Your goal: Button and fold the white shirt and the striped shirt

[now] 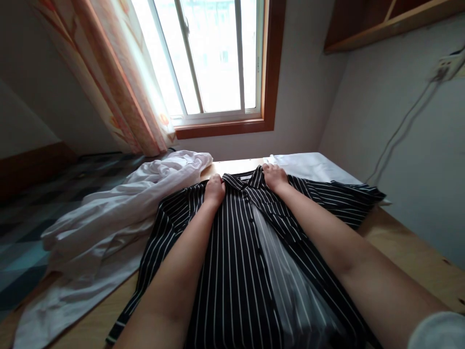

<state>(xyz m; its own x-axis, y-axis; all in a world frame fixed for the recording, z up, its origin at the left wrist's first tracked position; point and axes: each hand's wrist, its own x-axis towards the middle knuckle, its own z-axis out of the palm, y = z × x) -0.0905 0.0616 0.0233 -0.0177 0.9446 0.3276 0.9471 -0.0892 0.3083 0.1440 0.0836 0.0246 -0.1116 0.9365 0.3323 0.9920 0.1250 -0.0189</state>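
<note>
A black shirt with white stripes lies spread front up on the wooden table, its collar at the far end. Its front hangs partly open, and the paler inside shows between the two edges. Beside the collar on the left, my left hand is closed on the shirt's shoulder. Just right of the collar, my right hand grips the other shoulder with its fingers curled over the cloth. Both arms stretch forward over the shirt. The fingertips of both hands are partly hidden.
Crumpled white clothing lies along the table's left side. Folded white cloth rests at the back right. The wooden tabletop shows at right, near a wall with a hanging cable. Behind are a window and curtain.
</note>
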